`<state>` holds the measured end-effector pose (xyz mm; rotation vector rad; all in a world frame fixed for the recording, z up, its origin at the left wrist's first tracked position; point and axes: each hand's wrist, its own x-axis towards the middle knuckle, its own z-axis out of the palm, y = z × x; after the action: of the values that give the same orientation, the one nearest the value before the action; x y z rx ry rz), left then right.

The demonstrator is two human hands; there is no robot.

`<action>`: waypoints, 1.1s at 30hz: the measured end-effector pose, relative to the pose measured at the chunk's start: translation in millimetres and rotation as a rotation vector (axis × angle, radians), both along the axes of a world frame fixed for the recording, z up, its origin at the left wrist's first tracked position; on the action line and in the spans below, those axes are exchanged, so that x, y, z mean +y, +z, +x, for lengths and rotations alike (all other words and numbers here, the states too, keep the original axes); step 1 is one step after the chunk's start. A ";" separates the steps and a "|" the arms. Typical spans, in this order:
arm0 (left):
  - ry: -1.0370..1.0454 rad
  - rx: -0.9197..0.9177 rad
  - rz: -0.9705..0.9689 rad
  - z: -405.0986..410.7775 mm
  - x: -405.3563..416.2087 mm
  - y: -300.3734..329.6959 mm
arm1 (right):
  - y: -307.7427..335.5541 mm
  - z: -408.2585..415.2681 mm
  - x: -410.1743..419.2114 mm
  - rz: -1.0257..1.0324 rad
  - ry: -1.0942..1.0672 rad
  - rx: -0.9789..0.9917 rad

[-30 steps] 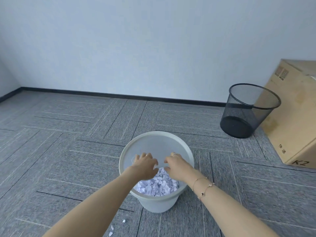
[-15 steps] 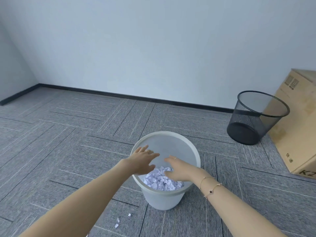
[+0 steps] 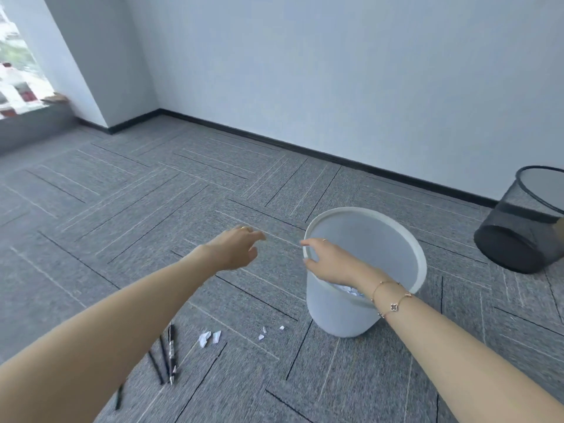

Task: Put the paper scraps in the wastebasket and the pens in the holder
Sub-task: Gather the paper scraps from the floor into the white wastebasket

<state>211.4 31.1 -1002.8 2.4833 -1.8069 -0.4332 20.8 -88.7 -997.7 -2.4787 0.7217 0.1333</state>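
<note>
A white plastic wastebasket (image 3: 338, 312) stands on the carpet at centre right, with white paper scraps (image 3: 346, 290) visible inside under my wrist. My right hand (image 3: 328, 259) hovers over its left rim, fingers loosely spread and holding nothing. My left hand (image 3: 236, 247) is out over the bare carpet left of the basket, fingers relaxed and empty. A few loose paper scraps (image 3: 209, 337) lie on the floor in front of the basket. Several black pens (image 3: 166, 354) lie beside my left forearm, partly hidden by it.
A black mesh basket (image 3: 518, 227) stands at the far right near the wall. A black skirting board runs along the white wall. A window and low ledge (image 3: 30, 120) are at the far left. Grey carpet tiles cover the floor.
Both hands have come up out of the white wastebasket and moved left. My view has swung left, bringing the pens and floor scraps into sight and the cardboard box out of it.
</note>
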 end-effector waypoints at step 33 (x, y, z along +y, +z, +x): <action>0.211 0.041 0.294 40.6 205.6 -252.2 | -208.0 68.6 107.6 0.021 0.293 0.177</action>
<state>252.0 236.7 -1255.0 2.7936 -1.5401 -0.7788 89.4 19.0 -1205.7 -2.5614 0.4182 0.4708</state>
